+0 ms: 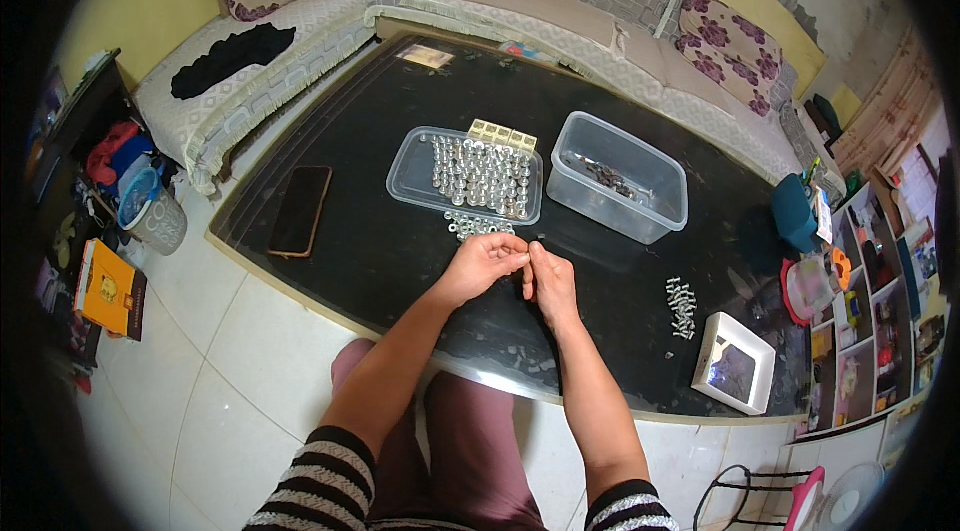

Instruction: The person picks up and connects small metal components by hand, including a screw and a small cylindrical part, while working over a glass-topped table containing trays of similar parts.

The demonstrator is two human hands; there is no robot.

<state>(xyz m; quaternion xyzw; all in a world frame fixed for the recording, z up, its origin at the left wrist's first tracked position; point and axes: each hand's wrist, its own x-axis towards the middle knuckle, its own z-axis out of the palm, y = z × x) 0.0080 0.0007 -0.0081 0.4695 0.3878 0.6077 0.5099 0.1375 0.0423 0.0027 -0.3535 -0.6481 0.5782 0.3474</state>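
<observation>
My left hand [484, 267] and my right hand [552, 283] meet fingertip to fingertip above the near side of the black table. Both are closed in a pinch, and whatever sits between the fingers is too small to make out. Just beyond them lies a small heap of shiny metal nuts [470, 224]. Behind it, a clear plastic lid [410, 193] carries many small silver metal pieces [478, 174] standing in close rows. A clear plastic tub [625, 214] to the right holds small dark metal pieces [612, 178]. Several silver bolts [681, 308] lie piled farther right.
A phone [300, 212] lies at the table's left. A cream strip with square cells [502, 135] touches the lid's far edge. An open white box [735, 363] sits near the right corner, by a shelf unit [870, 301]. A sofa [590, 21] runs behind the black table [370, 276].
</observation>
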